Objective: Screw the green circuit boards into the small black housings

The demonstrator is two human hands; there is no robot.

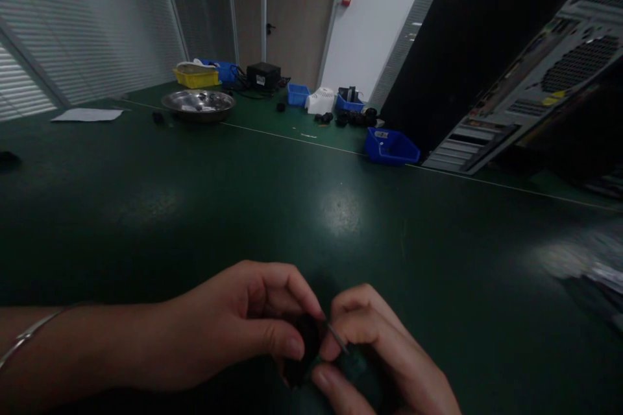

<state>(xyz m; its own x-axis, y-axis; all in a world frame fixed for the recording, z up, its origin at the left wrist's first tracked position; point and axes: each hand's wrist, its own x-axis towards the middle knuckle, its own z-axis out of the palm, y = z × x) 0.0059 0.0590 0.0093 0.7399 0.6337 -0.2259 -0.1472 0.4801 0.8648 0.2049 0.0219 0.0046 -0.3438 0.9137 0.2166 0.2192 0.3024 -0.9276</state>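
Low in the middle of the head view, my left hand (253, 324) is closed on a small black part (306, 343), gripped between thumb and fingers. My right hand (384, 350) meets it from the right with bent fingers, its index finger and thumb close against the black part. A thin metal rod (337, 336) slants across the right fingertips, its upper end by my left index finger. Its lower end runs to a dark greenish piece (357, 363) under the right hand, too dim to make out. The fingers hide much of the black part.
A green table (233, 207) spreads ahead. Farther back are a metal bowl (199, 106), a yellow bin (197, 78), a white paper (87, 115), a white housing (320, 101) and small black parts. A blue bin (392, 146) stands beside a large black computer case (467, 45) at right.
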